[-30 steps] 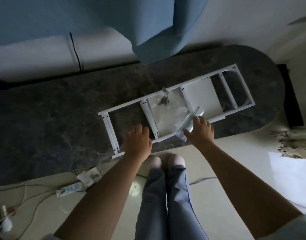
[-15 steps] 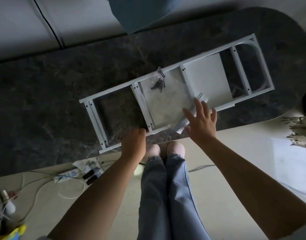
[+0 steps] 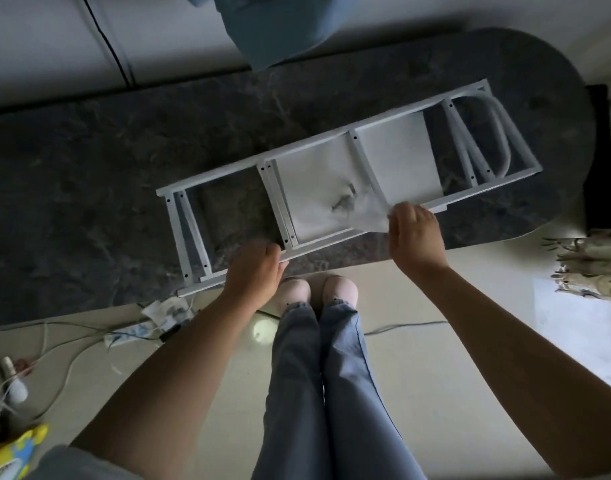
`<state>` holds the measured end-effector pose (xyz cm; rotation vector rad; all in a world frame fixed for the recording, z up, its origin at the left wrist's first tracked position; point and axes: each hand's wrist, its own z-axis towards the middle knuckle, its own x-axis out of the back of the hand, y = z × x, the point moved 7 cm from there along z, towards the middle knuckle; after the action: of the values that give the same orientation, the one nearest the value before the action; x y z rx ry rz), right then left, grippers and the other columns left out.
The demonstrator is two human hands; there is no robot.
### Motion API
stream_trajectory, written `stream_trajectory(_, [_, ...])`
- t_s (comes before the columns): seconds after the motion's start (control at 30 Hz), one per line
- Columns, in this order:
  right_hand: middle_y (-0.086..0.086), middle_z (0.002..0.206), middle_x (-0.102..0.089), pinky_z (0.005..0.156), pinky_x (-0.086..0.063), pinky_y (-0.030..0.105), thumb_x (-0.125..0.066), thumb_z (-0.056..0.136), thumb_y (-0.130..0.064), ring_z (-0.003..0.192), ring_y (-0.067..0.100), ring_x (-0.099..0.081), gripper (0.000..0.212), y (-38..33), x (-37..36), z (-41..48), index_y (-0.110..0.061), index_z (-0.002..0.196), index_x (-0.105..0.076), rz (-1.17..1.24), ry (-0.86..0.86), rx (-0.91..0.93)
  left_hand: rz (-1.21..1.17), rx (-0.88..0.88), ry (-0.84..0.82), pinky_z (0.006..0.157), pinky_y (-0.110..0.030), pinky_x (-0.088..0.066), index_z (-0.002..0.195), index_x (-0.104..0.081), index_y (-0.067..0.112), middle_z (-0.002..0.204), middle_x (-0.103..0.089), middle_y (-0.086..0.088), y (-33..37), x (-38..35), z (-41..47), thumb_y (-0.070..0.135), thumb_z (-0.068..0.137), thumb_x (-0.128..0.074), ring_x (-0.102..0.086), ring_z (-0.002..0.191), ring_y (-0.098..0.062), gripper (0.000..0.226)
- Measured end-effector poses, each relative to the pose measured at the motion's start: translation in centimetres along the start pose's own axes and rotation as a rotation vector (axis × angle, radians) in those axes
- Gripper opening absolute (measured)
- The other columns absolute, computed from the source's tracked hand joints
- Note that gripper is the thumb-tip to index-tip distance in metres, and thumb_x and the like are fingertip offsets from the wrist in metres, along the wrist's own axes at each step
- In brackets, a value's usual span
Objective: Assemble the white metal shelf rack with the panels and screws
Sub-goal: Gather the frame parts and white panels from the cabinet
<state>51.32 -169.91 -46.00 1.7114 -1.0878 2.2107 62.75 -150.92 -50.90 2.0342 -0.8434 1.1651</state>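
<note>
- The white frame [image 3: 278,206] is lying flat across the dark table [image 3: 89,202], mid-picture, with a white panel [image 3: 401,157] showing beneath it.
- The left hand [image 3: 255,271] is gripping the frame's near rail.
- The right hand [image 3: 416,237] is pinching a corner of the screw bag [image 3: 345,202], which is resting inside the frame.
- Assembly is, I judge, barely beginning: the screws are sitting bagged, and no panel appears fastened.

Dark marble table [image 3: 89,202], blue cloth [image 3: 280,26] above its far edge, power strip [image 3: 131,336] and white cables [image 3: 65,358] on pale floor [image 3: 241,410], yellow-blue item [image 3: 13,452] bottom left, ornate cream object [image 3: 588,265] at right
</note>
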Motion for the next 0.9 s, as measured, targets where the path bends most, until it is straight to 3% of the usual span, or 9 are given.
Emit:
stream_trajectory(0.07, [0.02,0.056,-0.055,0.047,-0.039,0.026,-0.036,0.081,-0.005,0.047,0.035,-0.055,0.023,-0.8,2.7,0.6,0.005,0.069,-0.053,0.0,0.096,-0.024,0.011,-0.047,0.031,0.038,-0.019,-0.03,0.07,-0.058,0.003,0.051,-0.054,-0.007,0.7,1.9,-0.7,0.023,0.076,-0.075,-0.045,0.037,-0.019,0.027])
stream_trajectory(0.13, [0.022,0.061,-0.058,0.048,-0.039,0.026,-0.039,0.084,-0.009,0.051,0.037,-0.058,0.024,-1.6,5.1,1.0,0.007,0.076,-0.055,0.01,0.15,-0.035,0.015,-0.076,0.087,0.039,-0.014,-0.018,0.073,-0.058,0.003,0.05,-0.053,-0.006,1.8,4.1,-1.4,0.027,0.081,-0.071,-0.041,0.036,-0.018,0.028])
stream_trajectory(0.23, [0.025,0.082,-0.066,0.057,-0.05,0.035,-0.058,0.085,-0.031,0.069,0.039,-0.065,0.041,-3.0,7.9,1.5,0.008,0.097,-0.055,-0.003,0.091,-0.047,0.053,-0.06,0.101,0.046,-0.025,-0.033,0.092,-0.055,0.005,0.071,-0.062,-0.008,3.3,6.7,-2.3,0.035,0.095,-0.047,-0.059,0.059,-0.024,0.031])
stream_trajectory(0.3, [0.025,0.097,-0.066,0.069,-0.051,0.039,-0.066,0.083,-0.032,0.083,0.04,-0.064,0.048,-3.6,9.2,1.7,0.006,0.111,-0.054,-0.002,-0.013,-0.101,0.088,-0.031,0.088,0.058,-0.028,-0.042,0.103,-0.052,0.008,0.087,-0.064,-0.007,3.8,8.5,-3.1,0.038,0.099,-0.034,-0.063,0.078,-0.023,0.034])
stream_trajectory(0.43, [0.021,0.063,-0.064,0.049,-0.051,0.035,-0.057,0.077,-0.007,0.051,0.037,-0.061,0.019,-7.1,12.4,0.8,0.005,0.09,-0.065,0.032,0.008,0.102,0.215,-0.063,0.128,0.06,-0.03,-0.044,0.114,-0.05,0.009,0.098,-0.064,-0.007,4.3,11.3,-6.7,0.034,0.099,-0.036,-0.064,0.084,-0.024,0.032])
stream_trajectory(0.53, [0.017,0.056,-0.061,0.044,-0.052,0.034,-0.052,0.076,-0.004,0.044,0.032,-0.058,0.017,-10.3,13.7,-1.6,0.004,0.083,-0.065,0.036,0.03,0.212,0.318,-0.098,0.239,0.04,-0.024,-0.036,0.103,-0.059,0.012,0.072,-0.063,-0.006,3.9,13.5,-11.2,0.024,0.081,-0.067,-0.06,0.053,-0.023,0.026])
stream_trajectory(0.6, [0.016,0.058,-0.062,0.047,-0.053,0.032,-0.052,0.077,-0.005,0.046,0.029,-0.058,0.017,-13.1,14.5,-3.9,0.003,0.083,-0.066,0.046,0.063,0.274,0.3,-0.121,0.332,0.034,-0.016,-0.03,0.094,-0.062,0.014,0.056,-0.057,-0.007,2.8,14.2,-15.1,0.012,0.055,-0.082,-0.047,0.032,-0.021,0.043])
stream_trajectory(0.8, [0.018,0.074,-0.067,0.055,-0.053,0.035,-0.053,0.072,-0.003,0.059,0.033,-0.064,0.025,-23.3,13.1,-13.7,0.002,0.091,-0.068,0.073,0.05,0.459,0.439,-0.042,0.505,0.036,-0.022,-0.041,0.079,-0.071,0.011,0.061,-0.06,-0.008,-1.6,14.0,-30.4,0.01,0.066,-0.04,-0.057,0.049,-0.023,0.034])
stream_trajectory(0.9, [0.019,0.076,-0.067,0.056,-0.054,0.034,-0.053,0.071,-0.002,0.062,0.035,-0.064,0.025,-30.3,11.9,-19.0,0.001,0.09,-0.069,0.121,0.02,0.619,0.476,0.092,0.516,0.04,-0.022,-0.041,0.074,-0.07,0.013,0.065,-0.06,-0.005,-4.5,13.1,-39.6,0.012,0.064,-0.055,-0.057,0.052,-0.02,0.018])
